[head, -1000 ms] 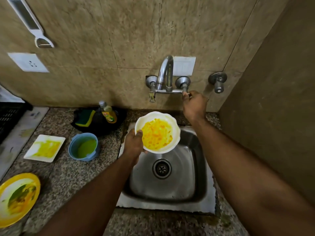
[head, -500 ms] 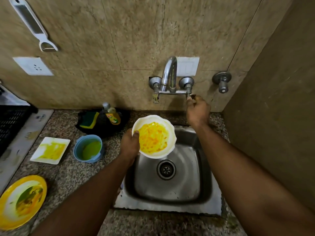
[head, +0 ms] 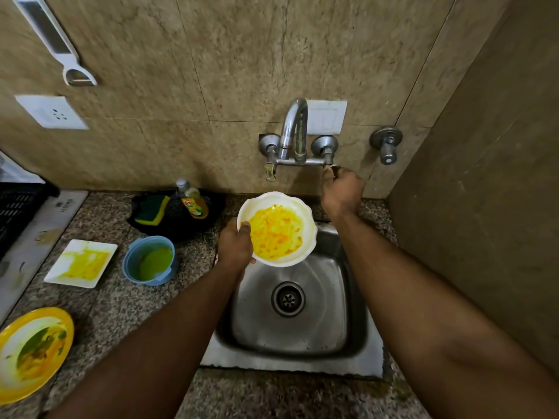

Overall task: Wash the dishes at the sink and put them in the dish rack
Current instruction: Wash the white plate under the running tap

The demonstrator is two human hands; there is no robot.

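Speckling granite counter (head: 109, 300); steel sink (head: 357, 303) against beige tiled wall (head: 211, 86).

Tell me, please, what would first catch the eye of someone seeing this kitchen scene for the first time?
The white bowl smeared with yellow food, held by the left hand over the steel sink, stands out first. The right hand grips the tap's right handle. More stained dishes wait on the counter at left, among them a yellow plate.
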